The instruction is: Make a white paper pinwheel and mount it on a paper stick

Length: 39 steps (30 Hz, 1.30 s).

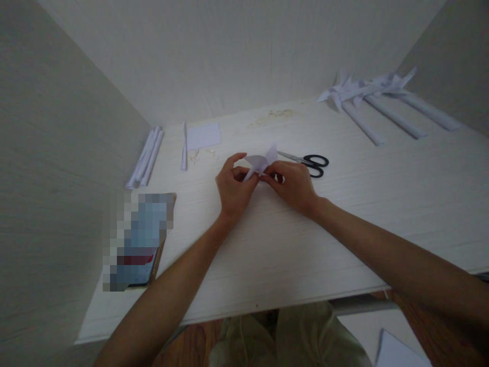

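Observation:
Between my hands, above the middle of the white table, is a folded white paper pinwheel point(258, 162) with its blades standing up. My left hand point(236, 186) grips its left side, thumb and fingers pinched on the paper. My right hand point(292, 184) pinches the paper from the right, close to its centre. The fingers partly cover the lower part of the paper. Just behind my right hand lie scissors point(315, 162) with black handles, blades pointing left.
Finished-looking paper pinwheels on rolled sticks point(393, 114) lie at the back right. Several paper rolls point(147, 158) rest at the left wall. A thin paper roll point(184, 148) and a white paper square point(204, 136) lie nearby. A blurred phone-like device point(143, 239) is at front left.

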Motion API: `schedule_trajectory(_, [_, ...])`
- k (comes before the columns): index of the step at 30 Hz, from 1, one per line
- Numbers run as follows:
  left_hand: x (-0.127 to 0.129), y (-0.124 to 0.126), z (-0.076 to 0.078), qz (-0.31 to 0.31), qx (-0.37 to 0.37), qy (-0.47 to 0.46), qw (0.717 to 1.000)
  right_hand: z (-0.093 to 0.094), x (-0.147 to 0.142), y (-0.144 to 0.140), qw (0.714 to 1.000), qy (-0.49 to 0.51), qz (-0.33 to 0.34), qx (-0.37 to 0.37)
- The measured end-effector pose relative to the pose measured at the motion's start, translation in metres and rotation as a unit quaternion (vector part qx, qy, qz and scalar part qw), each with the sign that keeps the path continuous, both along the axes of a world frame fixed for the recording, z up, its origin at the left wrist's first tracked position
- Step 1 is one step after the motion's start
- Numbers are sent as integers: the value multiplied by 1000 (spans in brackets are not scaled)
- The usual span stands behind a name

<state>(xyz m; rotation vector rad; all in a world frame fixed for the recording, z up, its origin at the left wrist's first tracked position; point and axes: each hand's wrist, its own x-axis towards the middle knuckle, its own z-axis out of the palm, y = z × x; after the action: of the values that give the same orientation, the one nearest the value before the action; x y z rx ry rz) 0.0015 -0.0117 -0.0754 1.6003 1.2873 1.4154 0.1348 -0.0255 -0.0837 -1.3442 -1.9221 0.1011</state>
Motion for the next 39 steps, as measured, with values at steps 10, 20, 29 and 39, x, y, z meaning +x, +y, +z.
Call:
schedule_trajectory(10, [1,3,-2,17,12,-8,1000,3,0,0,999,-30,26,-4])
schedule_trajectory(20, [0,1,-1,11,11,-9,1000,-3,1,4,997,6,51,51])
schedule_trajectory(29, [-2,6,-1,46,-8,-18,999,-3,1,4,994,48,61,80])
schedule_trajectory(39, [-2,5,0,60,-19,-39,997,1,2,3,985,126,24,117])
